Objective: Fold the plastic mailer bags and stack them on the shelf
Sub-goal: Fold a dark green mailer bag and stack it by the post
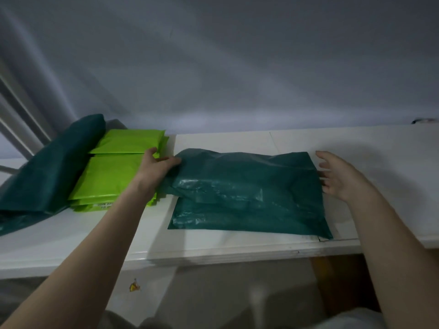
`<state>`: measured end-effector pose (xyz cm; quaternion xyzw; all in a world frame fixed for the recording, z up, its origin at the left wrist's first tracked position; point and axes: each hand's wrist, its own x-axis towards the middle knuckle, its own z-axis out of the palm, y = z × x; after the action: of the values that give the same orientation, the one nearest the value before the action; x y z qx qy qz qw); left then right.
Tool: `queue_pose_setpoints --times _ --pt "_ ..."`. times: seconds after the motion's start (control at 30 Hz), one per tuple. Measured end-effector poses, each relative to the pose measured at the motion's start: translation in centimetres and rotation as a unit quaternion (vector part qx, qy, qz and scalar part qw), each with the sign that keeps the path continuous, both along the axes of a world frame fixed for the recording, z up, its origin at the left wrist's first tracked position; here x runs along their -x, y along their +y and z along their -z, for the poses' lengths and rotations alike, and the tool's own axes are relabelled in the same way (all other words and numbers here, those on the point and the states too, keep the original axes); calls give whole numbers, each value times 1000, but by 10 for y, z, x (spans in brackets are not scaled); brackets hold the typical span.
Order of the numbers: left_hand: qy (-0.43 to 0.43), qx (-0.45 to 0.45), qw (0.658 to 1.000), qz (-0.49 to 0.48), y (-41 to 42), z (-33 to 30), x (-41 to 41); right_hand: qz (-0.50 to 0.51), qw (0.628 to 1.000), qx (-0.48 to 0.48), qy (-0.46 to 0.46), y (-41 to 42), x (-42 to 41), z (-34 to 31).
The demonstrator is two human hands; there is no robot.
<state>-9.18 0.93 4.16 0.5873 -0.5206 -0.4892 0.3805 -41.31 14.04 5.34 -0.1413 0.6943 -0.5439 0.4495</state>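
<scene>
On the white shelf (237,250) under a grey wall, a dark teal mailer bag (247,193) lies flat just right of the lime-green mailer stack (114,172), its left corner pinched by the left hand (154,166), seemingly to square it, while the right hand (342,176) hovers released at its right edge.

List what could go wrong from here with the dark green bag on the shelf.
1. The dark green mailer is puffy and wrinkled; trapped air may spoil a flat fold.
2. Only the left hand grips its corner; the right hand is open beside the edge, so the bag may skew.
3. The left forearm crosses the lime green stack and could nudge it.
</scene>
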Motion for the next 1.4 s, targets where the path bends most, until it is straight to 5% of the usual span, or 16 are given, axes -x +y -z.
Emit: queue_pose_setpoints --times 0.27,0.5,0.8,1.4 --pt "-31 -40 999 3 22 4 9 -54 982 -73 166 20 -14 15" --pt "-85 -27 996 -2 36 8 23 -81 916 -57 388 23 -7 27" --pt "-150 -39 983 97 43 12 15 -166 907 -93 374 25 6 41" --pt "-468 91 861 177 67 44 20 -194 878 -142 415 29 4 55"
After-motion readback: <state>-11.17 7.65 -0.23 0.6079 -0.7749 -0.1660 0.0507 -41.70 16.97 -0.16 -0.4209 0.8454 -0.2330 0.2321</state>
